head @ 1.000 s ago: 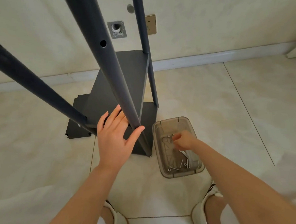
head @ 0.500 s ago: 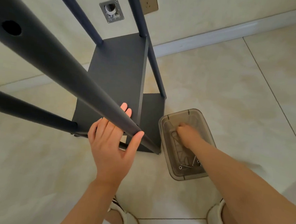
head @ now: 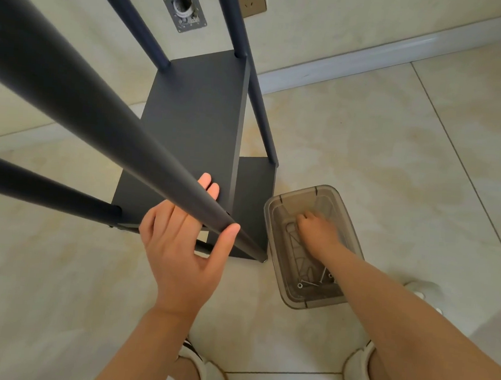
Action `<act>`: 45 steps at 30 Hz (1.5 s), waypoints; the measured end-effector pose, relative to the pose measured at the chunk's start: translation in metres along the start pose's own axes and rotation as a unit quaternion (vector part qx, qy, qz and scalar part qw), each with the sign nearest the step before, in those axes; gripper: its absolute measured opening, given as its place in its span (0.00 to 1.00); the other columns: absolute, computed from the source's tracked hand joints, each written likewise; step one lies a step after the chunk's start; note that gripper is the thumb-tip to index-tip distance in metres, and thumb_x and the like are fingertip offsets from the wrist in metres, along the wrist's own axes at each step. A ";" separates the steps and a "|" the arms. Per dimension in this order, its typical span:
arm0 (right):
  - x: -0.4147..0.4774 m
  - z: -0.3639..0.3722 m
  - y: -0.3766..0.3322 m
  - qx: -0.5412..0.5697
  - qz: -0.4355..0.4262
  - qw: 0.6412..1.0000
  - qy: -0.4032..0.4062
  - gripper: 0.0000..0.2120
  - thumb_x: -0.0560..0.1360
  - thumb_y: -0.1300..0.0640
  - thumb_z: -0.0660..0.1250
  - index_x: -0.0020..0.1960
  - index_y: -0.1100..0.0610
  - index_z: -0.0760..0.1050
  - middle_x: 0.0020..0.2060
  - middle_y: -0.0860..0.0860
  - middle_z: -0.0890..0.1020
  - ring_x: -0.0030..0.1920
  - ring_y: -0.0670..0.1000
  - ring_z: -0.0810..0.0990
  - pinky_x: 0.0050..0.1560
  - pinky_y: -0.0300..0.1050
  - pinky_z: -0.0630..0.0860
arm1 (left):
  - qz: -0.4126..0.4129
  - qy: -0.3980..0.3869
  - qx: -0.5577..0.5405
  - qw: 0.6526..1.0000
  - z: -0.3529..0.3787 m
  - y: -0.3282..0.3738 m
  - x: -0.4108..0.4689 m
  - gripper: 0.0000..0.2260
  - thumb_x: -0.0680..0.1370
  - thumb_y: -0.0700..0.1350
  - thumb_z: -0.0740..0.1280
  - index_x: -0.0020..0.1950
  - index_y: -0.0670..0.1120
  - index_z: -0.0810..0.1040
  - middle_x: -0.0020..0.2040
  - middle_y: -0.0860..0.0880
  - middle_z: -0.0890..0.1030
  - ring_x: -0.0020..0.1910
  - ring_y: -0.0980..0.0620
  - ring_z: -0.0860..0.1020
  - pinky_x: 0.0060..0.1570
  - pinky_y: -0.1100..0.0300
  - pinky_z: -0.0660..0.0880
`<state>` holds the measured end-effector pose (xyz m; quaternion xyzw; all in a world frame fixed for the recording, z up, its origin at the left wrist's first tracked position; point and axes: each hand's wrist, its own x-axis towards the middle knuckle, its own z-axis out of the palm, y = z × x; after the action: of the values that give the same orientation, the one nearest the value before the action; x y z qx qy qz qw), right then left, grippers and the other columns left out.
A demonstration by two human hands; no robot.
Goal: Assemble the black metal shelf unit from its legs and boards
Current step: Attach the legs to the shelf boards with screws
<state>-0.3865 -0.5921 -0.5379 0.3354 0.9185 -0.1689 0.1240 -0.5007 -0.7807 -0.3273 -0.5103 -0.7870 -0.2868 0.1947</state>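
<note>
The black shelf unit stands on the tile floor with a mid board (head: 195, 120) and a lower board (head: 253, 190) fixed between its legs. My left hand (head: 179, 256) rests against the near right leg (head: 114, 127). Its straight fingers lie behind the tube and the thumb touches the front. My right hand (head: 317, 233) reaches down into a clear plastic box (head: 292, 299) beside the unit. Its fingertips point down at the box's far end and are hidden. Several screws (head: 311, 283) lie at the box's near end.
The wall behind carries a socket (head: 252, 0) and a metal plate with a pipe hole (head: 184, 10), above a white baseboard (head: 371, 53). My feet in white slippers (head: 206, 373) stand on the tiles just behind the box.
My right hand has gone from the middle of the box to its far end and lower. My head has come closer to the near leg. The left hand stays on the leg.
</note>
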 end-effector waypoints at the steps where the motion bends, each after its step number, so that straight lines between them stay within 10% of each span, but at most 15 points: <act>1: -0.002 0.000 0.001 0.010 0.000 1.000 -0.004 0.10 0.77 0.65 0.63 0.59 0.59 0.72 0.55 0.56 0.78 0.56 0.58 0.76 0.47 0.49 0.72 | -0.005 -0.004 -0.001 1.000 0.000 0.000 0.000 0.21 0.80 0.57 0.65 0.64 0.42 0.80 0.67 0.48 0.77 0.70 0.56 0.69 0.72 0.60 0.57; 7: -0.009 -0.013 0.014 0.077 -0.009 0.996 0.034 0.03 0.79 0.63 0.63 0.52 0.59 0.72 0.49 0.57 0.79 0.43 0.55 0.74 0.40 0.47 0.70 | -0.023 -0.012 0.003 1.000 -0.001 0.004 0.002 0.22 0.80 0.58 0.64 0.66 0.45 0.78 0.67 0.48 0.78 0.69 0.55 0.70 0.71 0.61 0.56; 24: -0.013 -0.095 0.100 0.091 0.111 0.987 0.077 0.10 0.82 0.55 0.59 0.55 0.60 0.74 0.51 0.59 0.79 0.52 0.60 0.76 0.48 0.49 0.73 | -0.075 -0.105 0.001 0.992 -0.015 0.011 0.010 0.27 0.78 0.65 0.59 0.70 0.50 0.76 0.72 0.60 0.68 0.73 0.52 0.69 0.70 0.61 0.55; 35: -0.077 -0.126 -0.068 0.571 0.091 0.793 0.194 0.05 0.84 0.54 0.56 0.56 0.54 0.68 0.41 0.53 0.82 0.42 0.51 0.83 0.43 0.41 0.79 | -0.086 -0.161 0.011 0.983 -0.031 0.020 0.021 0.26 0.77 0.66 0.60 0.64 0.50 0.80 0.67 0.50 0.80 0.70 0.45 0.74 0.64 0.50 0.63; 45: -0.092 -0.138 -0.139 0.591 0.005 0.790 0.162 0.05 0.85 0.56 0.53 0.50 0.54 0.65 0.43 0.50 0.74 0.40 0.45 0.75 0.34 0.29 0.73 | -0.093 -0.209 -0.018 0.973 -0.047 0.019 0.036 0.23 0.73 0.59 0.73 0.64 0.50 0.81 0.62 0.51 0.83 0.72 0.47 0.73 0.75 0.36 0.57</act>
<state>-0.4247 -0.6906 -0.3491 0.3706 0.6442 -0.6215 -0.2478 -0.4976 -0.7806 -0.2649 -0.4869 -0.8492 -0.2043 -0.0109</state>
